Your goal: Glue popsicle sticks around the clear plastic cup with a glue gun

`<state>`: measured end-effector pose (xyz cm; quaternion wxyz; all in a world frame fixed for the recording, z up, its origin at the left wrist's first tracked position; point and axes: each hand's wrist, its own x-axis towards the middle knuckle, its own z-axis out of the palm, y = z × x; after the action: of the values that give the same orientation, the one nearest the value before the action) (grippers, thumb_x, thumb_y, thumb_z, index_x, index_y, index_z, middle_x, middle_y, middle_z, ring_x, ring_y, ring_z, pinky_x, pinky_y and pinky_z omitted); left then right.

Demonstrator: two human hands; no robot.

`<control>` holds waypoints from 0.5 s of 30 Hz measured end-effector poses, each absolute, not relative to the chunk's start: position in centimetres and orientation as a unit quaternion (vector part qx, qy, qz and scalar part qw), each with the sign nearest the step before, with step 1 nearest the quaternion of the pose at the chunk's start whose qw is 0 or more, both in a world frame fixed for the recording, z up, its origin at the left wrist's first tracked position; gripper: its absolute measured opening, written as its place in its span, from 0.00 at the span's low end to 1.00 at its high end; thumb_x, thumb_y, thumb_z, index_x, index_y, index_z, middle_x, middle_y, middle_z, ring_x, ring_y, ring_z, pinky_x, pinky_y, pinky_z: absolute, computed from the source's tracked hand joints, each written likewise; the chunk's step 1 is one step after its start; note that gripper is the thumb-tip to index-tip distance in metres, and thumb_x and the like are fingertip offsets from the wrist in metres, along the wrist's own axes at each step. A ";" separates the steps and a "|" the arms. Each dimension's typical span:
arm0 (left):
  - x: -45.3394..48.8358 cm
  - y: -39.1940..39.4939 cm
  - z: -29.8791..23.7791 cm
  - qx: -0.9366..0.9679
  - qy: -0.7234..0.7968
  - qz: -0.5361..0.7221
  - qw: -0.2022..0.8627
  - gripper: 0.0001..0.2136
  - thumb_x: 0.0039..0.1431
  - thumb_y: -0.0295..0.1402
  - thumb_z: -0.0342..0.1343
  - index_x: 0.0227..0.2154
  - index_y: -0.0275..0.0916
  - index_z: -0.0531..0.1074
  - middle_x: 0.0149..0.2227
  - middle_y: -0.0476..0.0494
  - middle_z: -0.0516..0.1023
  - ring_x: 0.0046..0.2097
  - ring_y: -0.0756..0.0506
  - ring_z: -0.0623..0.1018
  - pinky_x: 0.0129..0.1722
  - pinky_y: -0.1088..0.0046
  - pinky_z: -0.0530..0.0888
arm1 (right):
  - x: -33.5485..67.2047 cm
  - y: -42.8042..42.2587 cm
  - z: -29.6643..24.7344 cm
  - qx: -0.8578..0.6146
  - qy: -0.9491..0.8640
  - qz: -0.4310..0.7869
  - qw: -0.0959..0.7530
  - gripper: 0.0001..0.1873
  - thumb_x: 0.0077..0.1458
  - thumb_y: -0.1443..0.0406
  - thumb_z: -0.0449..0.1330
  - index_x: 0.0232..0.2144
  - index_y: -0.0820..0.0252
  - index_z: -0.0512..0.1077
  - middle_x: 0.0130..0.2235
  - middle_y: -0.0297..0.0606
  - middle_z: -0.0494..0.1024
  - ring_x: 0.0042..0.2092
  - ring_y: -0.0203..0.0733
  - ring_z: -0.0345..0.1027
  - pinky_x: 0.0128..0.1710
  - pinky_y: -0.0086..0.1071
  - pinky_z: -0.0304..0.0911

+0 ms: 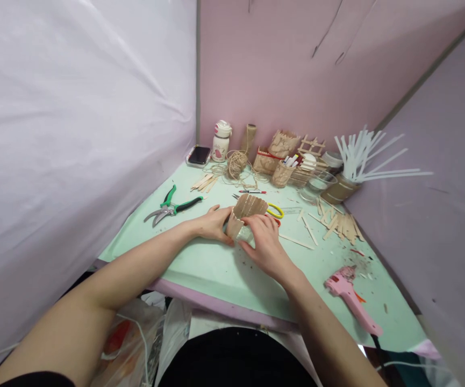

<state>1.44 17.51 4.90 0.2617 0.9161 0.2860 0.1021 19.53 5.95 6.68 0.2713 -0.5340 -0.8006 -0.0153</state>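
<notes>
A small cup-shaped holder (247,210) clad in upright wooden craft sticks lies tilted on the pale green table (200,263), its mouth facing away from me. My left hand (213,223) grips its left side with curled fingers. My right hand (264,243) wraps around its right side and base. Both hands press against it from opposite sides.
Green-handled pruning shears (172,208) lie to the left, yellow-handled scissors (273,210) just behind the holder. Loose craft sticks (340,224) are scattered right. A pink glue gun (349,294) rests near the front right. Twine (236,162), a bottle (221,141), a phone (199,155) and jars stand at the back.
</notes>
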 end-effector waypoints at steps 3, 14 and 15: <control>1.4 17.5 4.9 0.914 0.288 0.103 0.266 0.39 0.41 0.49 0.66 0.56 0.45 0.60 0.56 0.43 0.71 0.60 0.35 0.68 0.65 0.48 0.46 | 19.5 5.9 6.8 -0.536 -0.800 -0.013 0.270 0.20 0.52 0.68 0.61 0.48 0.59 0.66 0.47 0.45 0.74 0.54 0.53 0.61 0.58 0.50 0.50; 1.4 17.6 4.7 0.916 0.284 0.104 0.264 0.37 0.41 0.51 0.66 0.54 0.44 0.62 0.54 0.44 0.73 0.59 0.35 0.69 0.65 0.50 0.47 | 19.4 5.7 7.1 -0.535 -0.801 -0.027 0.268 0.19 0.53 0.66 0.61 0.48 0.56 0.66 0.46 0.44 0.75 0.53 0.52 0.63 0.58 0.52 0.52; 1.4 17.6 4.7 0.917 0.283 0.102 0.263 0.37 0.41 0.51 0.65 0.54 0.45 0.61 0.55 0.44 0.72 0.59 0.35 0.69 0.65 0.50 0.48 | 19.4 5.7 7.1 -0.536 -0.801 -0.028 0.267 0.19 0.53 0.66 0.61 0.48 0.57 0.67 0.47 0.44 0.75 0.53 0.52 0.63 0.58 0.51 0.52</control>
<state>1.35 17.63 4.75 0.2627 0.9167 0.2831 0.1020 19.42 5.68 7.06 0.2675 -0.5356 -0.8005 -0.0276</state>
